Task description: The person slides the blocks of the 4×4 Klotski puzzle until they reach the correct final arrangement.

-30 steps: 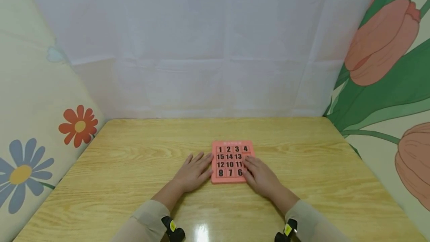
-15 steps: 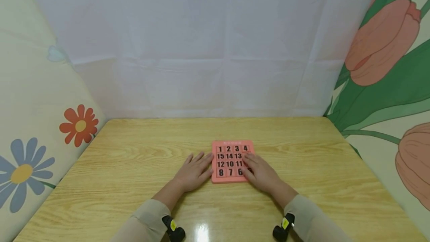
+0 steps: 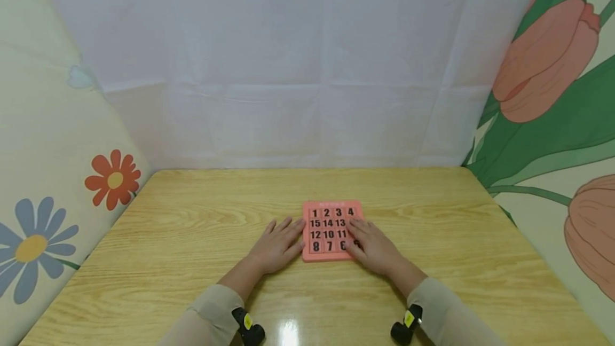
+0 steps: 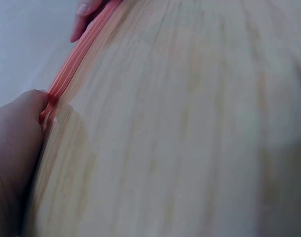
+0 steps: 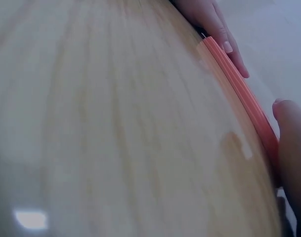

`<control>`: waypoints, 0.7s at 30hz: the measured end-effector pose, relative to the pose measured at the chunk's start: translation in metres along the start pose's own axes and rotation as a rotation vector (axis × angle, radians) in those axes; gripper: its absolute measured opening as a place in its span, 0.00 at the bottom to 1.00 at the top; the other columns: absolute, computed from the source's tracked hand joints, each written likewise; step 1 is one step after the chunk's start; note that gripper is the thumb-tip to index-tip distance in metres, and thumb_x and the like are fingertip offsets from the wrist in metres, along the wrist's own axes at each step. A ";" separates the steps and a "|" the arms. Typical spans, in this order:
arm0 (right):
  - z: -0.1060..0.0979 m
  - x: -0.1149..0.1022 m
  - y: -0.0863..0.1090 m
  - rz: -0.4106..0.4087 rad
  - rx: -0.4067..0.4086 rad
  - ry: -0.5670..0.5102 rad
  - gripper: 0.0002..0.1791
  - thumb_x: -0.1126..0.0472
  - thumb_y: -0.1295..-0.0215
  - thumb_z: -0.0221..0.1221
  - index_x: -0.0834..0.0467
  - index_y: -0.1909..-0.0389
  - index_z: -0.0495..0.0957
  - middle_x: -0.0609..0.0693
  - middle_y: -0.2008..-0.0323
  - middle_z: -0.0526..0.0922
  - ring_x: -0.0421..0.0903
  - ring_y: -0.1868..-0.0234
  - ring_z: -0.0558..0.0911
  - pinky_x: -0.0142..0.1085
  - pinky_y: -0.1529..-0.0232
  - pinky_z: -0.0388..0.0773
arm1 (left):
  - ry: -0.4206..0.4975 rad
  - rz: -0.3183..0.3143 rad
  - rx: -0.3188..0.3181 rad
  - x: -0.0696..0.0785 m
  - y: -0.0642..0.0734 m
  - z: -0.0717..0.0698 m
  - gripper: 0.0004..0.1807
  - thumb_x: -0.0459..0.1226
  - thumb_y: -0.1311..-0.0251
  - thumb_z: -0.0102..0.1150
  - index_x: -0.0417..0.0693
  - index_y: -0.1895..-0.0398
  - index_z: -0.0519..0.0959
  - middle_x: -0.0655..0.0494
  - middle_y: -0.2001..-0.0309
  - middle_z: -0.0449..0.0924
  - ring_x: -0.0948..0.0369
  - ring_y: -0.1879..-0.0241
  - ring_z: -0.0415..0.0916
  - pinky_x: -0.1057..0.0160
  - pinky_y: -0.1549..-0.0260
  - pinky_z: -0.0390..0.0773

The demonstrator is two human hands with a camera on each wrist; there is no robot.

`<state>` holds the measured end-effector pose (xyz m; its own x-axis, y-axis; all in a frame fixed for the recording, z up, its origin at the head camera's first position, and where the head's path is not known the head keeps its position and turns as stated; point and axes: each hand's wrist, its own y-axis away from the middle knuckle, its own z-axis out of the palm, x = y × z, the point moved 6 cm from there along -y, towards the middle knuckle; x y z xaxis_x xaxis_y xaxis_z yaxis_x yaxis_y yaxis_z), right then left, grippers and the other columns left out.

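Note:
A pink number slide puzzle (image 3: 329, 256) lies flat on the wooden table, with black numbers on its square tiles. My left hand (image 3: 276, 247) rests along its left edge, straight fingertips and thumb touching the frame. On the right side my right hand (image 3: 377, 248) reaches over the tiles, fingers extended and thumb on the tile 6. That hand hides most of the right column below the 4. In the left wrist view the left thumb (image 4: 26, 111) meets the puzzle's side (image 4: 78, 54). The right wrist view has the right thumb (image 5: 291, 128) at the puzzle's near side (image 5: 241, 91).
The wooden table (image 3: 192, 196) extends around the puzzle on every side. A white cloth (image 3: 307, 68) hangs behind its back edge. Flower-patterned panels (image 3: 43, 138) stand to the left and right. Each sleeved wrist wears a small black camera (image 3: 248, 327).
My right hand has shifted slightly left over the puzzle, its thumb moving further onto the tile 6. The left hand and the puzzle stay almost still.

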<state>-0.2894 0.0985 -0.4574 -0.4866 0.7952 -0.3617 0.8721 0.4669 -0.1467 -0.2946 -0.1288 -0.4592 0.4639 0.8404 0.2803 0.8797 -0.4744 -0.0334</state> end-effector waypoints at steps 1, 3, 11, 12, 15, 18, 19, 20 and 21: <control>0.000 0.000 0.002 0.001 0.005 -0.005 0.32 0.45 0.26 0.48 0.59 0.28 0.64 0.55 0.26 0.62 0.54 0.25 0.61 0.50 0.23 0.52 | 0.000 0.001 0.000 0.000 0.000 0.000 0.33 0.53 0.25 0.39 0.48 0.23 0.56 0.53 0.24 0.56 0.48 0.22 0.47 0.41 0.24 0.41; 0.000 0.000 0.005 -0.003 0.020 -0.015 0.31 0.46 0.26 0.48 0.58 0.29 0.65 0.55 0.27 0.64 0.54 0.25 0.62 0.50 0.23 0.53 | -0.003 0.001 -0.001 -0.001 0.000 0.001 0.33 0.53 0.25 0.38 0.48 0.23 0.55 0.53 0.24 0.56 0.48 0.22 0.47 0.41 0.24 0.41; -0.004 -0.002 0.027 -0.026 0.076 -0.034 0.28 0.50 0.28 0.52 0.60 0.33 0.70 0.56 0.30 0.69 0.56 0.28 0.66 0.50 0.25 0.57 | -0.004 0.006 0.010 -0.001 -0.001 0.001 0.33 0.53 0.25 0.38 0.49 0.23 0.56 0.53 0.24 0.56 0.48 0.22 0.47 0.41 0.24 0.41; -0.004 -0.003 0.030 -0.030 0.074 -0.035 0.28 0.50 0.28 0.52 0.60 0.33 0.71 0.56 0.30 0.69 0.56 0.28 0.66 0.50 0.25 0.57 | -0.004 0.006 0.011 -0.001 -0.001 0.001 0.33 0.53 0.25 0.38 0.49 0.23 0.56 0.53 0.24 0.57 0.48 0.22 0.47 0.41 0.24 0.41; -0.003 -0.005 0.037 -0.048 0.069 -0.032 0.27 0.50 0.28 0.52 0.59 0.34 0.71 0.55 0.30 0.70 0.55 0.28 0.67 0.51 0.26 0.59 | -0.001 0.006 0.010 -0.001 -0.001 0.001 0.33 0.53 0.26 0.39 0.49 0.23 0.56 0.53 0.24 0.56 0.48 0.22 0.47 0.41 0.24 0.41; -0.004 -0.008 0.043 -0.075 0.061 -0.021 0.26 0.50 0.28 0.52 0.59 0.34 0.72 0.54 0.31 0.71 0.54 0.29 0.68 0.50 0.26 0.60 | -0.002 0.006 0.010 -0.001 -0.001 0.001 0.33 0.53 0.26 0.39 0.49 0.23 0.56 0.53 0.24 0.56 0.48 0.23 0.48 0.41 0.24 0.41; -0.004 -0.009 0.044 -0.082 0.059 -0.017 0.26 0.50 0.28 0.52 0.59 0.34 0.72 0.54 0.31 0.71 0.54 0.29 0.68 0.50 0.26 0.60 | -0.001 0.006 0.009 -0.001 -0.001 0.001 0.33 0.53 0.26 0.39 0.48 0.23 0.56 0.53 0.24 0.56 0.48 0.23 0.47 0.41 0.24 0.41; -0.003 -0.009 0.045 -0.084 0.055 -0.013 0.26 0.50 0.28 0.51 0.58 0.34 0.72 0.53 0.31 0.71 0.53 0.29 0.69 0.49 0.26 0.60 | -0.002 0.005 0.010 -0.001 0.000 0.001 0.33 0.53 0.26 0.39 0.48 0.23 0.56 0.53 0.24 0.56 0.47 0.23 0.47 0.40 0.24 0.41; -0.003 -0.009 0.045 -0.086 0.052 -0.007 0.26 0.50 0.27 0.51 0.58 0.34 0.73 0.53 0.31 0.72 0.53 0.29 0.69 0.49 0.26 0.60 | 0.000 0.004 0.009 -0.001 0.000 0.001 0.33 0.53 0.26 0.39 0.48 0.23 0.56 0.53 0.24 0.56 0.47 0.22 0.47 0.40 0.24 0.41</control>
<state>-0.2454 0.1134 -0.4577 -0.5598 0.7500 -0.3524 0.8286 0.5125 -0.2255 -0.2950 -0.1292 -0.4601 0.4677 0.8382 0.2805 0.8785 -0.4758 -0.0430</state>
